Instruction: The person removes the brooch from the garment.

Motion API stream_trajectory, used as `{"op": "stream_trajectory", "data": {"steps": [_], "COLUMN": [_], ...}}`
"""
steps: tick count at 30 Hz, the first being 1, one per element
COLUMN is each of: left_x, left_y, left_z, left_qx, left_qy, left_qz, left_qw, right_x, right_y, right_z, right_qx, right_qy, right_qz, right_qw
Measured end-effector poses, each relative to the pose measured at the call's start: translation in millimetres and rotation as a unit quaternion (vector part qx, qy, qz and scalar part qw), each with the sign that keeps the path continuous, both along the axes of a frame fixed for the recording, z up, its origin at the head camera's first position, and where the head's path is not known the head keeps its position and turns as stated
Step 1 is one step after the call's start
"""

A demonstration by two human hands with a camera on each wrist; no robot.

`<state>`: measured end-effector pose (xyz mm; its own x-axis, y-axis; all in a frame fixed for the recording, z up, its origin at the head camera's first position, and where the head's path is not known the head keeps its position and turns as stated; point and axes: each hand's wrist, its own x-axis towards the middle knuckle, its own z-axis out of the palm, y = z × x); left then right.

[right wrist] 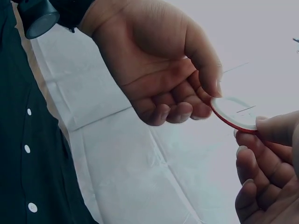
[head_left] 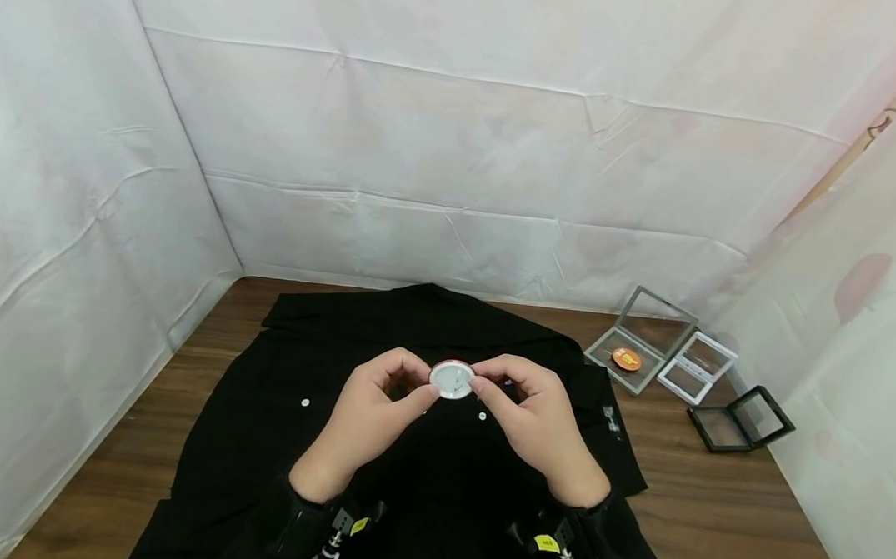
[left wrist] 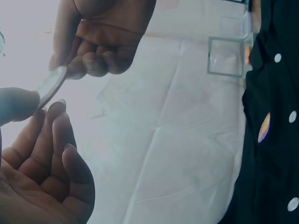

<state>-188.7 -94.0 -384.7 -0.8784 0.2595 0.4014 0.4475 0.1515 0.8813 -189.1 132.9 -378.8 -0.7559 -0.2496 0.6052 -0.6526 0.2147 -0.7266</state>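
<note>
A round pin-back badge [head_left: 452, 380] is held up over a black shirt [head_left: 238, 437] spread on the table. Its pale back, with a thin pin across it, faces up in the head view. In the right wrist view, the badge [right wrist: 233, 112] shows a red rim. My left hand [head_left: 374, 414] pinches one edge between thumb and index finger; the opposite edge is gripped the same way by my right hand [head_left: 536, 413]. The other fingers of both hands curl loosely below. A colourful badge [left wrist: 264, 128] appears on the shirt in the left wrist view.
At the right stand an open grey-framed clear case [head_left: 642, 386] with an orange badge [head_left: 627, 359] inside, a white-framed case [head_left: 665, 376] and a black-framed case [head_left: 733, 449]. White cloth walls [head_left: 454, 146] enclose the wooden table [head_left: 715, 525]. White buttons [head_left: 305, 402] dot the shirt.
</note>
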Motion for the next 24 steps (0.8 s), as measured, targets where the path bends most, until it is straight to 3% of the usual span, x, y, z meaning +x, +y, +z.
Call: {"op": "stream_trajectory", "data": {"steps": [5,9,24], "left_x": [6.4,9.5,10.0], "left_y": [-3.9,-7.8,-5.2], "left_z": [9.6,14.0,14.3], "left_qx": [-0.025,-0.044,-0.050], "left_qy": [0.030,0.035,0.056], "left_qz": [0.008,0.012,0.030], "left_qw": [0.9992,0.9983,0.9967], "right_x": [3.0,5.2,4.7], "right_y": [1,-1,-4], "right_z": [2.4,3.6,2.4], "right_qx": [0.016,0.021,0.023], "right_qy": [0.002,0.003,0.015], "right_qz": [0.021,0.034,0.057], "right_qw": [0.9996,0.9992,0.9980]}}
